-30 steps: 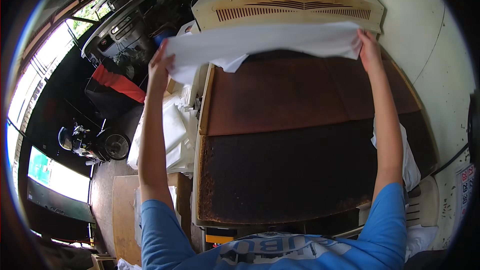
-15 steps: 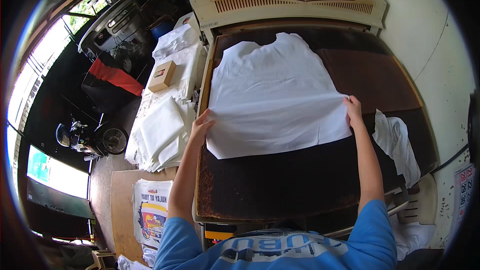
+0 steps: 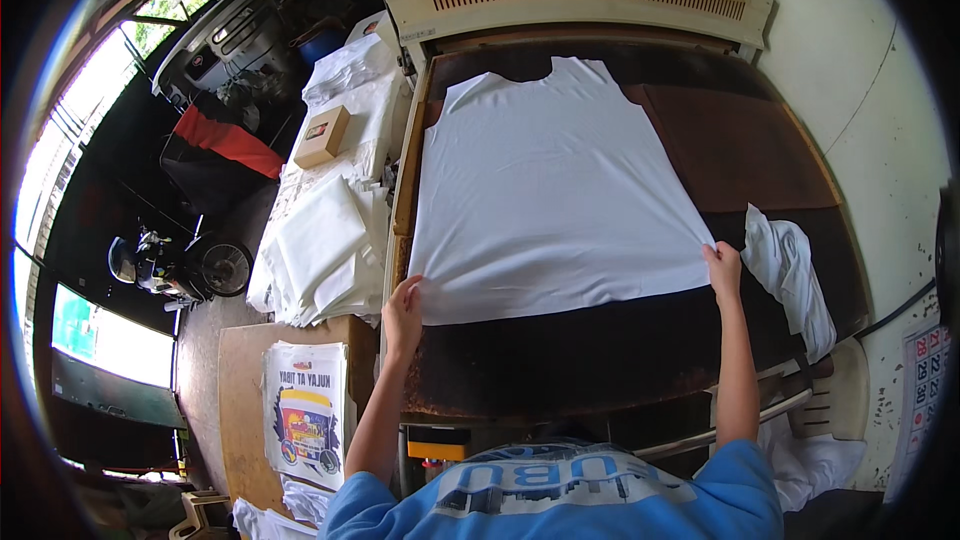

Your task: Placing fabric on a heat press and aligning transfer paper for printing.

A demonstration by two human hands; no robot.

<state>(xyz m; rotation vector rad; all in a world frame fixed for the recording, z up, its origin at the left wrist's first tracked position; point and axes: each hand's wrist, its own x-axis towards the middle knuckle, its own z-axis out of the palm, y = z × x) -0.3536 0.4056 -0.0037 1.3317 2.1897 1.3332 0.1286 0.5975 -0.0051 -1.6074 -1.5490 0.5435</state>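
Observation:
A white sleeveless fabric piece cut like a shirt panel [image 3: 550, 180] lies spread on the dark flat bed of a press [image 3: 560, 370], its neckline at the far side. My left hand [image 3: 403, 315] pinches its near left corner. At its near right corner, my right hand [image 3: 723, 268] grips the edge between thumb and fingers. The cloth is stretched between both hands, with creases running in from the two gripped corners. Just right of my right hand lies a crumpled white cloth [image 3: 790, 275] on the bed.
Beyond the bed stands a cream vented housing [image 3: 590, 0]. On the left, a table holds stacked white fabric [image 3: 320, 250] and a small cardboard box [image 3: 322, 135]. Printed sheets [image 3: 303, 410] rest on a wooden board nearby. A white wall [image 3: 850, 70] borders the right side.
Both hands have drawn the fabric's near corners toward me and slightly outward. The panel is now flatter and longer, its neckline and armholes plainer, and the fold across it has gone.

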